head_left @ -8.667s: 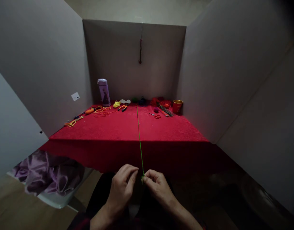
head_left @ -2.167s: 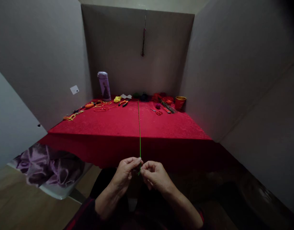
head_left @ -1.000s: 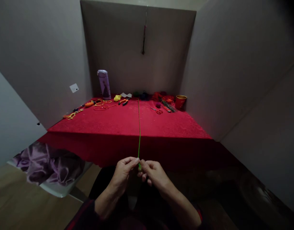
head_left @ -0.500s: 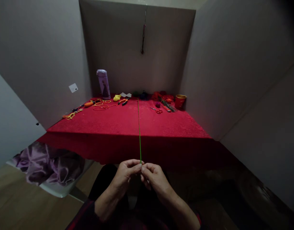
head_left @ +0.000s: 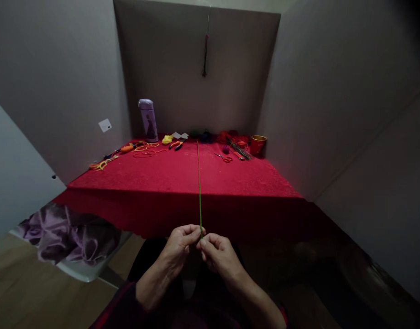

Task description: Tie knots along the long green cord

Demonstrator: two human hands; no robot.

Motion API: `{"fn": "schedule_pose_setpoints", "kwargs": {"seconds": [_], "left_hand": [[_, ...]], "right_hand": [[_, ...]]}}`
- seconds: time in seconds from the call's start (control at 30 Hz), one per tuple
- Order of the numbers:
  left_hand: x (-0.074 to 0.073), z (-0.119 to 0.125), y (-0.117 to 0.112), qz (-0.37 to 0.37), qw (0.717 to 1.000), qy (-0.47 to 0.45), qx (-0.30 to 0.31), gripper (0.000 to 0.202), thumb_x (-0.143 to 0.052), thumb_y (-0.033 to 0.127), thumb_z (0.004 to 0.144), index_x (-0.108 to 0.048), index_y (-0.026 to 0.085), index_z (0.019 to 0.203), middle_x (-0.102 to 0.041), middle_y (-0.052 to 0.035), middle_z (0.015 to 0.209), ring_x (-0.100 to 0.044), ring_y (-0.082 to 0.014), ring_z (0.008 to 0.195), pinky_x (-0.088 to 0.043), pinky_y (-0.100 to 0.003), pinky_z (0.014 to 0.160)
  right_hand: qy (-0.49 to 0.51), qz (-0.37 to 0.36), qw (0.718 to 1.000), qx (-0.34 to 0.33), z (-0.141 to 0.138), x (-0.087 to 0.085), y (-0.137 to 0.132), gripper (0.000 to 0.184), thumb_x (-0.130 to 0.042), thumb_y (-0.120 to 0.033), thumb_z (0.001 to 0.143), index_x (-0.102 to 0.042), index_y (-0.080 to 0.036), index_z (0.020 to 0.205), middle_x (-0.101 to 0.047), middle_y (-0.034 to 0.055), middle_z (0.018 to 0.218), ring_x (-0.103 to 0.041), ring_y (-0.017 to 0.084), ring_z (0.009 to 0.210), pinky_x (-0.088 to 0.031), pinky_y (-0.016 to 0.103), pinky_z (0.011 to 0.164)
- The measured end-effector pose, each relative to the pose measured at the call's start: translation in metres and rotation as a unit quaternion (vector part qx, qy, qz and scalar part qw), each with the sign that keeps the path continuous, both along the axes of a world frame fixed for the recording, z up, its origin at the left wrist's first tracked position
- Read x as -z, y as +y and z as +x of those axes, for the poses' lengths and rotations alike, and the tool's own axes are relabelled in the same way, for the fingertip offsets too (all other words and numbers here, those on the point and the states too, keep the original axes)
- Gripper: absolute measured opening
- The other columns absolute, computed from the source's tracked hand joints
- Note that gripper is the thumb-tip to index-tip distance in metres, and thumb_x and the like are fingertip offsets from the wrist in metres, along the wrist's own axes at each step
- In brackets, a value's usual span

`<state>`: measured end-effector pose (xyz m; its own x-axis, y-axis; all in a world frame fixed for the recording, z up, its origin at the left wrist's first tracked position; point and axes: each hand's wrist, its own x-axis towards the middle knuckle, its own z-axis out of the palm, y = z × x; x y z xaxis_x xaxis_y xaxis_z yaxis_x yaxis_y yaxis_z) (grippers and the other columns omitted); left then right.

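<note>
A thin green cord (head_left: 199,187) runs taut from the far middle of the red-covered table (head_left: 162,178) toward me and ends between my hands. My left hand (head_left: 177,249) and my right hand (head_left: 218,253) meet below the table's front edge, fingertips pinched together on the cord's near end. Both hands are closed around it, thumbs and forefingers touching. Below my fingers the cord's tip is hidden.
At the table's back stand a purple flask (head_left: 146,120), an orange cup (head_left: 257,145), red scissors (head_left: 224,158), pliers (head_left: 176,145) and yarn bits. Orange and yellow cords (head_left: 141,151) lie back left. A tassel (head_left: 205,55) hangs on the back wall. Purple cloth (head_left: 66,233) lies on a seat at left. Grey panels enclose the sides.
My hands have stayed at the cord's near end, shifting a little up and down while the fingers rework their pinch. The cord stays taut. The table's things have not moved.
</note>
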<state>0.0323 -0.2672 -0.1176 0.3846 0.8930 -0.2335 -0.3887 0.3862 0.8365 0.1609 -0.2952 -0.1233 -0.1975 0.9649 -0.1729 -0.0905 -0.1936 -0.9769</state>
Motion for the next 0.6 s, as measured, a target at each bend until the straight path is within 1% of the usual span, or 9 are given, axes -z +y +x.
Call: {"fn": "schedule_pose_setpoints", "kwargs": {"seconds": [0.1, 0.27, 0.37, 0.43, 0.6], "left_hand": [[-0.0028, -0.0011, -0.0027, -0.007, 1.000, 0.009, -0.004, 0.033, -0.070, 0.038, 0.070, -0.066, 0.009, 0.086, -0.061, -0.0033, 0.059, -0.057, -0.0127, 0.049, -0.044, -0.023, 0.049], [-0.0007, -0.0019, -0.0064, -0.002, 1.000, 0.017, 0.015, 0.028, -0.073, 0.028, 0.065, -0.066, 0.009, 0.085, -0.065, -0.0064, 0.063, -0.060, -0.0148, 0.050, -0.047, -0.025, 0.051], [0.0009, 0.0001, -0.0058, -0.004, 1.000, 0.013, 0.010, 0.024, -0.073, 0.027, 0.065, -0.066, 0.009, 0.080, -0.064, -0.0048, 0.059, -0.058, -0.0139, 0.046, -0.046, -0.024, 0.048], [0.0015, 0.0013, -0.0043, -0.015, 1.000, 0.017, -0.002, 0.024, -0.075, 0.028, 0.063, -0.065, 0.010, 0.075, -0.062, -0.0034, 0.056, -0.057, -0.0135, 0.044, -0.045, -0.024, 0.046], [0.0002, 0.0007, -0.0009, -0.044, 0.998, 0.040, -0.023, 0.024, -0.078, 0.025, 0.055, -0.064, 0.010, 0.067, -0.058, -0.0007, 0.051, -0.053, -0.0107, 0.041, -0.042, -0.021, 0.043]], "right_hand": [[0.012, -0.006, 1.000, 0.004, -0.0003, -0.0006, -0.0008, 0.024, -0.055, -0.038, 0.076, -0.055, -0.014, 0.070, -0.045, -0.0048, 0.050, -0.029, 0.004, 0.037, -0.020, 0.019, 0.038], [0.017, -0.007, 1.000, -0.005, -0.0012, 0.0023, -0.0007, 0.034, -0.055, -0.043, 0.076, -0.046, -0.016, 0.058, -0.039, -0.0056, 0.044, -0.028, 0.004, 0.036, -0.018, 0.019, 0.038], [0.029, -0.012, 0.999, -0.009, -0.0016, 0.0045, -0.0008, 0.032, -0.055, -0.044, 0.077, -0.047, -0.016, 0.062, -0.041, -0.0050, 0.048, -0.029, 0.004, 0.038, -0.019, 0.020, 0.039], [0.023, 0.003, 1.000, -0.007, -0.0022, 0.0058, -0.0015, 0.031, -0.055, -0.042, 0.078, -0.046, -0.017, 0.064, -0.041, -0.0049, 0.050, -0.029, 0.005, 0.040, -0.020, 0.020, 0.040], [-0.028, 0.077, 0.997, 0.002, -0.0049, 0.0077, -0.0053, 0.028, -0.051, -0.036, 0.081, -0.045, -0.016, 0.062, -0.042, -0.0036, 0.054, -0.032, 0.007, 0.047, -0.025, 0.020, 0.045]]}}
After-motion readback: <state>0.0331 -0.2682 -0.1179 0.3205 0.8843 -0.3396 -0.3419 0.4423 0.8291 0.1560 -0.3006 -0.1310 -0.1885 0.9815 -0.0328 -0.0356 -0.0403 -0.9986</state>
